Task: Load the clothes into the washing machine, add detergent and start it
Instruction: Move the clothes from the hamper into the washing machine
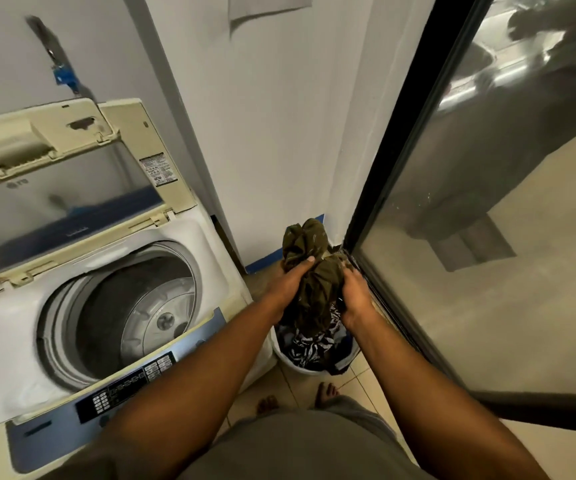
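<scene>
A bunched olive-green garment [309,268] is held over a white laundry bucket [288,360] on the floor. My left hand [288,284] grips its left side and my right hand [357,296] grips its right side. The bucket holds more clothes, among them a black-and-white patterned piece [309,342]. To the left stands a top-loading washing machine [12,327] with its lid [68,188] folded up. Its steel drum [134,306] looks empty, and the button panel [127,384] runs along the front edge.
A white wall [279,133] rises behind the bucket. A black-framed glass sliding door [394,161] closes off the right side. My bare feet [326,393] stand on beige tiles just in front of the bucket. A hose with a blue fitting [63,76] hangs above the machine.
</scene>
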